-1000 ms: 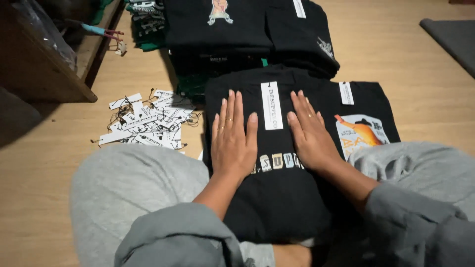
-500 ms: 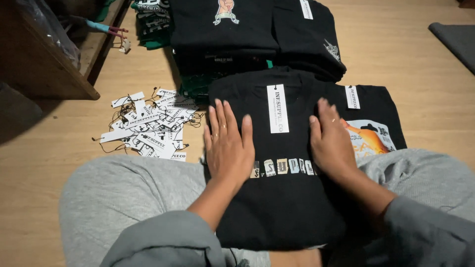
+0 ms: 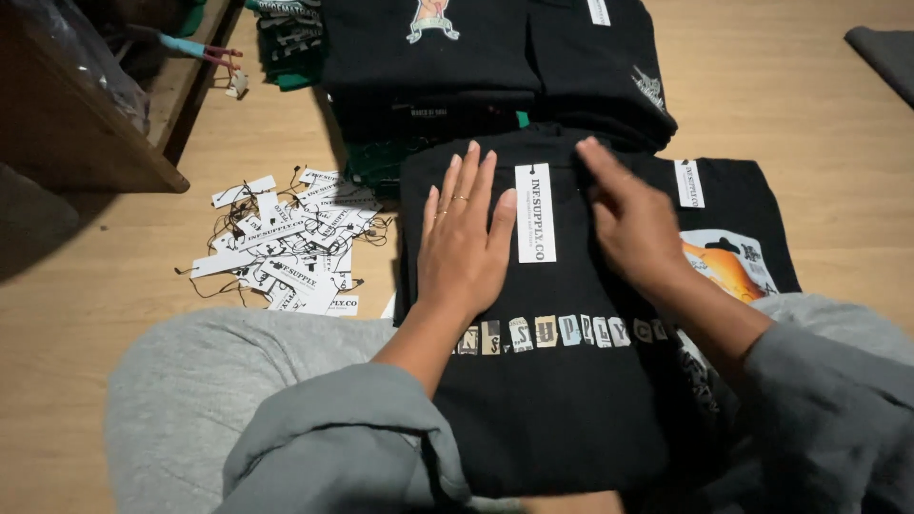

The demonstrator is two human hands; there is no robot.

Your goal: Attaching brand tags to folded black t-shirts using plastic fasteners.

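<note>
A folded black t-shirt (image 3: 562,400) with a row of cut-out letters across the chest lies on my lap and the floor. My left hand (image 3: 466,243) lies flat on it, fingers spread, a ring on one finger. A white hang tag (image 3: 535,211) sits on the shirt between my hands. My right hand (image 3: 633,224) rests on the shirt's upper right part, fingers stretched toward the collar. Neither hand grips anything.
A pile of loose white hang tags with strings (image 3: 286,247) lies on the wooden floor at left. Stacks of folded black shirts (image 3: 476,67) sit ahead, another with an orange print (image 3: 728,266) at right. A dark wooden shelf (image 3: 86,105) stands at upper left.
My right hand has slid up and right across the shirt toward the collar. My left hand has stayed flat in nearly the same place.
</note>
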